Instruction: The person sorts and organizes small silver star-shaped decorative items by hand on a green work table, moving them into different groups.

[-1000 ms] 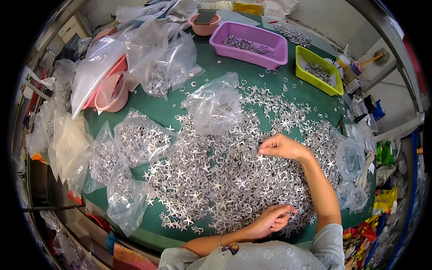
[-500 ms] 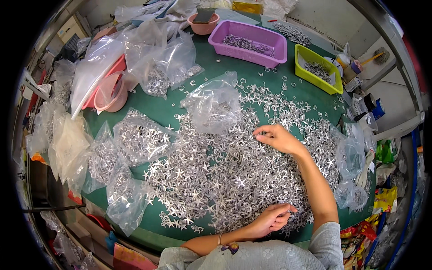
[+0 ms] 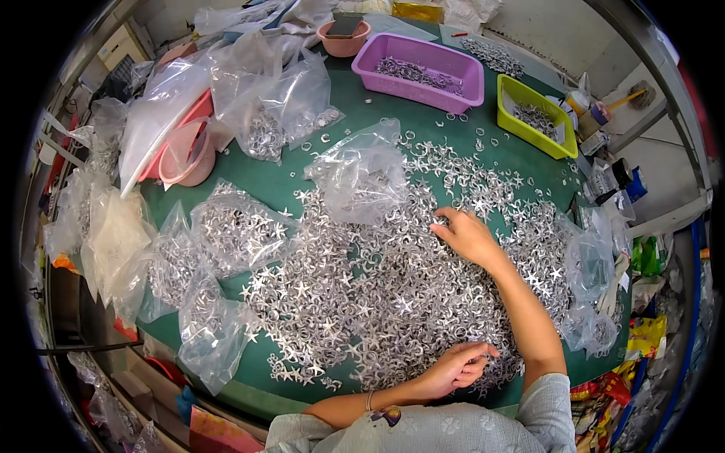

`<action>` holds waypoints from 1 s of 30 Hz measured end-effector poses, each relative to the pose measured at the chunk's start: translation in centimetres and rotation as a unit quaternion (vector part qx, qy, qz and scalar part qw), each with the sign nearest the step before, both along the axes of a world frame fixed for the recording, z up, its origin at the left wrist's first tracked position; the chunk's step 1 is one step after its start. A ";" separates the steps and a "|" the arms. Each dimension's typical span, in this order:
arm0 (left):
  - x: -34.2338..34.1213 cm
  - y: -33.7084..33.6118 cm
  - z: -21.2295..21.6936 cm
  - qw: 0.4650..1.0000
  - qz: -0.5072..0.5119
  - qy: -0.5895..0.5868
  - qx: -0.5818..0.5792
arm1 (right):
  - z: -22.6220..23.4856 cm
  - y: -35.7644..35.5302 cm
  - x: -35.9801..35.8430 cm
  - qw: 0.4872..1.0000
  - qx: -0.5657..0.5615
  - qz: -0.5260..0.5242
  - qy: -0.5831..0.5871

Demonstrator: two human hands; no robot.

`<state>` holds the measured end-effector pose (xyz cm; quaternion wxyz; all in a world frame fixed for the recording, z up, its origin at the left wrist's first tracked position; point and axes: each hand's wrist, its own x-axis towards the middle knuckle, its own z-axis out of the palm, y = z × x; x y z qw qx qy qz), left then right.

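A broad heap of small silvery metal pieces [image 3: 393,287], some star-shaped and some like open rings, covers the middle of the green table [image 3: 332,98]. Over the right part of the heap reaches my right hand [image 3: 468,238], thumb and forefinger apart at the pieces, with nothing visible between them. Close to my body, at the heap's near edge, my left hand [image 3: 457,368] has its fingers curled in; whatever they hold is hidden. A clear plastic bag [image 3: 359,177] lies on the far side of the heap, beyond my right hand.
Filled clear bags [image 3: 234,230] lie at the left, and more plastic bags [image 3: 589,264] hang over the right edge. Farther back stand a purple basket [image 3: 370,79], a lime-green basket [image 3: 532,140] and a pink bowl [image 3: 343,47] with a phone [image 3: 344,27] on it. Another pink tub [image 3: 189,170] stands at left.
My right hand has shifted slightly right and nearer to me, its thumb and forefinger a little farther apart. My left hand stays in place.
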<state>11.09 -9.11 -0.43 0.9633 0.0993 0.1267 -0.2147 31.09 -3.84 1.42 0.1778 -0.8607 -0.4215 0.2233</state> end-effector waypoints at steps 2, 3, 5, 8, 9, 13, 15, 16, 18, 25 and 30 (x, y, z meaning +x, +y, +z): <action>0.0 0.0 0.0 1.000 0.002 0.000 0.000 | 0.7 -0.5 0.2 0.999 -0.007 0.034 0.037; 0.0 0.0 -0.1 1.000 0.003 0.000 0.000 | 0.8 -0.8 0.3 0.998 0.001 0.037 0.060; 0.1 -0.1 -0.1 1.000 0.002 0.001 -0.003 | 1.0 -1.4 0.3 0.994 0.018 0.042 0.104; 0.1 -0.2 -0.2 1.000 -0.002 0.004 -0.010 | 1.2 -2.6 0.3 0.982 0.024 0.069 0.172; 0.1 -0.2 -0.2 1.000 -0.001 0.004 -0.010 | 1.2 -3.1 -0.1 0.982 0.039 0.068 0.174; 0.0 -0.2 -0.1 1.000 0.002 0.004 -0.002 | 1.6 -4.6 -1.4 0.975 0.055 0.064 0.204; 0.0 -0.1 0.0 1.000 -0.001 0.009 -0.003 | 1.3 -5.0 -2.1 0.956 0.076 0.075 0.274; 0.0 -0.1 0.1 1.000 -0.002 0.012 -0.004 | 1.5 -5.0 -2.7 0.958 0.036 0.109 0.263; 0.0 -0.2 -0.1 1.000 0.001 0.005 -0.003 | 2.7 -4.8 -4.2 0.954 -0.044 0.176 0.239; -0.1 0.1 0.1 1.000 0.002 0.011 -0.001 | 1.2 -5.6 -3.2 0.944 0.102 0.092 0.302; -0.1 0.0 0.1 1.000 0.001 0.010 -0.002 | -0.6 -4.4 1.4 0.978 0.153 -0.066 0.123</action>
